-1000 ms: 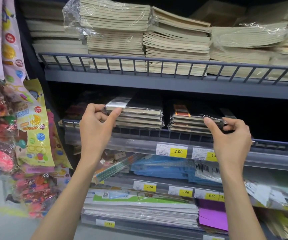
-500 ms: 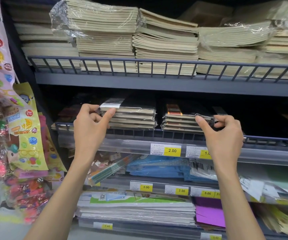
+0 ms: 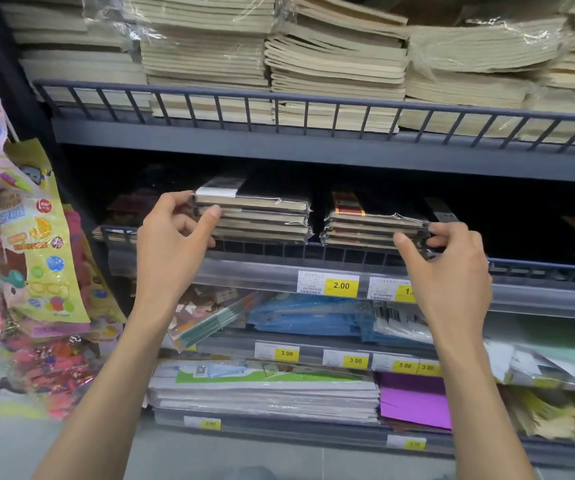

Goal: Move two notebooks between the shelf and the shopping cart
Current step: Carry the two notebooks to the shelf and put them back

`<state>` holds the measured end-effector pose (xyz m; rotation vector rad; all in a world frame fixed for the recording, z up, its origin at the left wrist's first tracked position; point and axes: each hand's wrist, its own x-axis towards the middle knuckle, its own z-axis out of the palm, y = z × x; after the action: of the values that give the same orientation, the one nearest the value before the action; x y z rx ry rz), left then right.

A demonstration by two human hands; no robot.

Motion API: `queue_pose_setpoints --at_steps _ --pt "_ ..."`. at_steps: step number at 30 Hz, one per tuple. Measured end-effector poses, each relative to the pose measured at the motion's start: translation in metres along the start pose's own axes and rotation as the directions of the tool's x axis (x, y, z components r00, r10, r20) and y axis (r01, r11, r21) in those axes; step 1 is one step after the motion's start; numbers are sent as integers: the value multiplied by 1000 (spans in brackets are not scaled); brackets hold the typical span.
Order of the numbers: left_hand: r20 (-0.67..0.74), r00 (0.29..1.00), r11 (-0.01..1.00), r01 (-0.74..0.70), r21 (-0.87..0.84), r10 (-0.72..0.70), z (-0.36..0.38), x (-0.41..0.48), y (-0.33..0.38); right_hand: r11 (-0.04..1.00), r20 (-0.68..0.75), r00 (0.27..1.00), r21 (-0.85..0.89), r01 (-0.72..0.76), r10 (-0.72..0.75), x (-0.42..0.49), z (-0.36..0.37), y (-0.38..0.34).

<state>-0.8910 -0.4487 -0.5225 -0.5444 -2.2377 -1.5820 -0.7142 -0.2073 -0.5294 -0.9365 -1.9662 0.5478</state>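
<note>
On the middle shelf [image 3: 313, 157], two wrapped notebook stacks sit side by side. Left hand [image 3: 172, 244] pinches the top notebook [image 3: 255, 199] of the left stack, at its one o'clock. Right hand [image 3: 448, 268] grips the right stack [image 3: 372, 230] at eleven o'clock.

Yellow price tags [image 3: 341, 286] on shelf rails: 2.00, 3.00, 5.00.

Two dark notebooks (each wrapped in clear plastic) lie flat on top of neighbouring stacks: left notebook [image 3: 255, 197], right notebook [image 3: 376, 216], on the middle shelf [image 3: 313, 268].
</note>
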Motion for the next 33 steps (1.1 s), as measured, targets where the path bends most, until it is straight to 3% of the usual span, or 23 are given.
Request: queue_pose_setpoints --at_steps 3,8,15,18,24,33 --pt "81 996 995 23 101 -32 -12 -1 -4 978 138 990 -205 40 -12 -2 -12 -5" --pt "192 969 941 83 327 -152 -33 4 11 914 355 934 -390 117 32 6 -37 -18" --pt "355 876 739 3 673 -327 -51 20 54 819 553 817 -538 200 164 10 -66 -42" --pt "396 857 727 -36 686 -331 -61 21 86 794 629 753 -551 256 194 17 -85 -60" --pt "576 745 699 -212 683 -336 -81 30 152 790 760 617 -501 353 207 41 -132 -111" --pt "743 516 599 -453 660 -427 -107 35 258 797 868 406 -451 401 287 67 -229 -177"
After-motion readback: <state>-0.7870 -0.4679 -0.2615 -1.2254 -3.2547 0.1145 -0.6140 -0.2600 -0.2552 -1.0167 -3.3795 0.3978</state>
